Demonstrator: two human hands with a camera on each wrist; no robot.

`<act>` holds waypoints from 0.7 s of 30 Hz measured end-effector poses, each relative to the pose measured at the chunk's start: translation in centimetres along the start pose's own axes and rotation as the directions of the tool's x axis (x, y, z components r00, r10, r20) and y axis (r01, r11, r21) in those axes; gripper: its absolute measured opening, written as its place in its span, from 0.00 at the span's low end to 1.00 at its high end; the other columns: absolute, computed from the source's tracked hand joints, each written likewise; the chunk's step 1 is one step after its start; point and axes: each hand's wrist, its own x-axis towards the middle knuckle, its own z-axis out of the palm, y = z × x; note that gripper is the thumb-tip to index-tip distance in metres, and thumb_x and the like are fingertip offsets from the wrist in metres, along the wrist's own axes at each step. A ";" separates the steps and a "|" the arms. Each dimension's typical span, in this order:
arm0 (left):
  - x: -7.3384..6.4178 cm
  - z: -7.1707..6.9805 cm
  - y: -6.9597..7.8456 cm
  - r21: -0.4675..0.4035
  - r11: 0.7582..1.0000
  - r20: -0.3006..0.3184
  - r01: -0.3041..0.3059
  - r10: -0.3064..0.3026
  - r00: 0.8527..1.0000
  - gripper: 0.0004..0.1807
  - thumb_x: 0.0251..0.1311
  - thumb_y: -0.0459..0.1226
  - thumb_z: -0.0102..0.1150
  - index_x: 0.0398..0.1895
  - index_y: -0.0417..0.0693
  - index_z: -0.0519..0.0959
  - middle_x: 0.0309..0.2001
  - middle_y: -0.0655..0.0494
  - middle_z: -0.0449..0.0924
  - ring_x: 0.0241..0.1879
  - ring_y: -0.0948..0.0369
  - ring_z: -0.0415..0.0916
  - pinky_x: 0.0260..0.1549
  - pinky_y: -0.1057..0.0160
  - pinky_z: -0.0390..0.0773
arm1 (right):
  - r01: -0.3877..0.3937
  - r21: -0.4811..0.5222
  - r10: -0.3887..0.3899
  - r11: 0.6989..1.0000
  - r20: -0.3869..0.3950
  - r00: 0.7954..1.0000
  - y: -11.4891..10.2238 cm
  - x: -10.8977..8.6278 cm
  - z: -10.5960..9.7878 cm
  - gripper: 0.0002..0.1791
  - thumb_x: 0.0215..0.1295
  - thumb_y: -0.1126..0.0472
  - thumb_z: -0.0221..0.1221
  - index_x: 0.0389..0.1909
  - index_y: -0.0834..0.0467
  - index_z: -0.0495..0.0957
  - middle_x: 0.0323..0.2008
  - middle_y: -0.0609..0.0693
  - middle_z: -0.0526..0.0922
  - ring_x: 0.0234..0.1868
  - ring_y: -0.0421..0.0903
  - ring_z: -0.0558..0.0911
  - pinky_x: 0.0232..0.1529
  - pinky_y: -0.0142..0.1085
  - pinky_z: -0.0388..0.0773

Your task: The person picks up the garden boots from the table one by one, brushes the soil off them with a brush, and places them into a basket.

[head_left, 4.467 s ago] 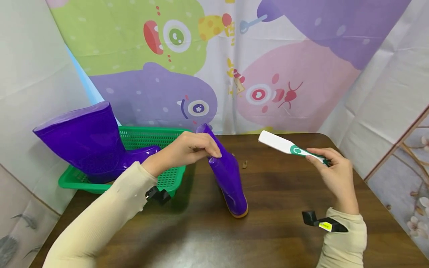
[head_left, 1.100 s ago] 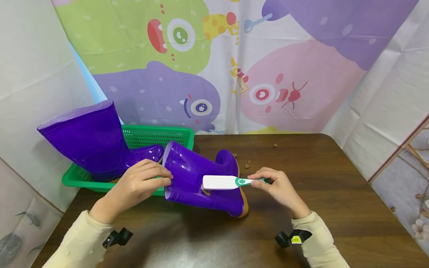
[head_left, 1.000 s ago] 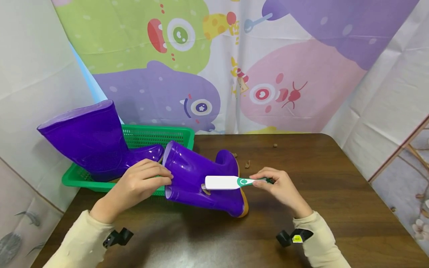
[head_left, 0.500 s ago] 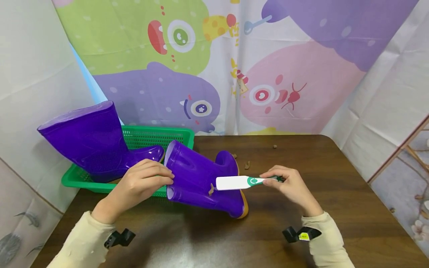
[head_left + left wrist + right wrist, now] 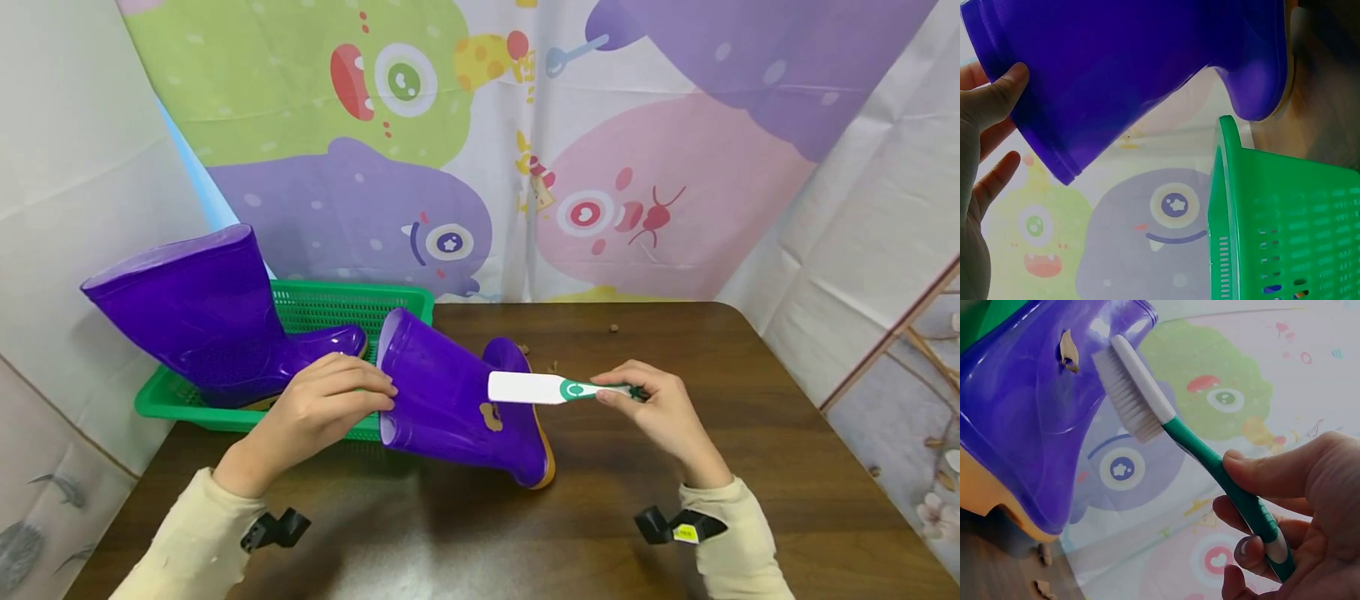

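Note:
My left hand (image 5: 318, 408) pinches the top rim of a purple rain boot (image 5: 442, 400), thumb on one side and fingers on the other. The boot is tilted, its opening toward the left and its yellow-edged sole toward the right. A tan flake (image 5: 1069, 351) clings to the shaft. In my right hand (image 5: 667, 417) is a scrub brush (image 5: 525, 388), held by its green handle, its white bristles (image 5: 1125, 394) facing the boot. Whether the bristles touch it I cannot tell. A second purple boot (image 5: 217, 325) sits in a green basket (image 5: 172, 408) on the left.
Small brown crumbs (image 5: 613, 328) lie on the wooden table (image 5: 637, 475) beyond the boot. Behind the table hangs a cartoon-printed curtain (image 5: 615, 150). The basket's near right corner is close behind my left hand.
The boot has swung from hanging toe-down to lying across, since the first frame. Lately the brush has moved right, then up off the flake, which has slid along the shaft toward the foot.

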 end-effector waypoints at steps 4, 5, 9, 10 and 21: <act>0.0 0.1 0.0 0.002 1.000 0.003 0.001 -0.001 1.000 0.13 0.74 0.36 0.53 0.33 0.44 0.85 0.37 0.51 0.85 0.39 0.54 0.82 0.40 0.58 0.78 | 0.008 0.036 -0.006 0.999 -0.039 0.999 -0.5 -0.1 0.2 0.09 0.56 0.72 0.70 0.38 0.61 0.88 0.33 0.51 0.86 0.30 0.37 0.74 0.27 0.28 0.69; 0.0 0.1 0.0 0.002 1.000 0.004 0.002 -0.002 1.000 0.13 0.74 0.36 0.53 0.33 0.44 0.85 0.37 0.51 0.85 0.39 0.54 0.82 0.41 0.58 0.78 | 0.012 0.053 -0.010 0.999 -0.043 0.999 -0.6 -0.1 0.3 0.10 0.56 0.73 0.70 0.39 0.62 0.88 0.34 0.52 0.86 0.30 0.37 0.74 0.27 0.28 0.69; 0.2 0.1 0.0 0.003 1.000 0.001 -0.001 0.001 1.000 0.13 0.74 0.36 0.53 0.33 0.43 0.86 0.37 0.51 0.85 0.39 0.54 0.82 0.42 0.58 0.78 | 0.013 0.127 -0.010 0.992 -0.025 1.000 -1.2 -0.2 1.1 0.10 0.57 0.73 0.68 0.40 0.63 0.87 0.35 0.51 0.85 0.30 0.38 0.74 0.27 0.29 0.69; 0.2 0.2 0.0 0.004 1.000 0.000 -0.002 0.002 1.000 0.13 0.74 0.36 0.53 0.33 0.43 0.86 0.37 0.51 0.85 0.39 0.54 0.82 0.42 0.58 0.78 | 0.015 0.145 -0.013 0.989 -0.012 1.000 -1.4 -0.2 1.3 0.09 0.58 0.73 0.68 0.40 0.63 0.87 0.35 0.51 0.85 0.30 0.39 0.74 0.26 0.29 0.69; 0.5 0.4 0.0 0.012 1.000 0.004 0.006 -0.006 1.000 0.13 0.74 0.37 0.53 0.34 0.43 0.86 0.37 0.52 0.85 0.39 0.55 0.82 0.41 0.57 0.78 | 0.009 0.127 -0.031 0.992 0.175 0.984 -0.3 -0.2 2.4 0.08 0.61 0.70 0.67 0.41 0.62 0.87 0.32 0.48 0.84 0.28 0.39 0.75 0.26 0.32 0.72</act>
